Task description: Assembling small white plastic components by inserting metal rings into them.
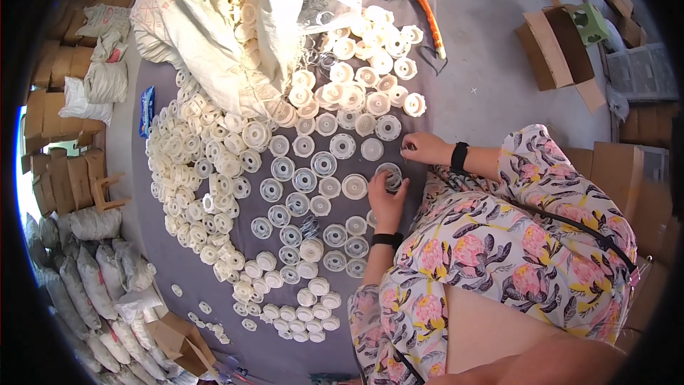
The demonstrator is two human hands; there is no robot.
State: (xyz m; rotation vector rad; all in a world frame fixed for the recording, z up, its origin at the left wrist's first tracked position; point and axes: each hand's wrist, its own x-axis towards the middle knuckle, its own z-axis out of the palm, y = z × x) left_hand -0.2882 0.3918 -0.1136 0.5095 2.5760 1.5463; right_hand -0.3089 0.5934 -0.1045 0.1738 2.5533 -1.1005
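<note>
My left hand [387, 203], the lower of the two, curls its fingers around a translucent round plastic part [389, 175] on the grey cloth near my body. Just above it, my right hand [426, 149] is closed in a pinch; a thin thing seems to be at its fingertips, too small to make out. Beside my hands lie rows of round ring-shaped plastic parts [304, 180], some clear and some whiter. A milky disc [372, 149] sits nearest the right fingertips. Among the rows rests a small bunch of thin wire rings [309, 227].
A big heap of white plastic parts [206, 150] covers the table's far side. An open woven sack [206, 36] spills more parts. A brush with an orange handle [424, 7], a blue packet [147, 111], stacked sacks [89, 278] and an open carton [559, 46] are around.
</note>
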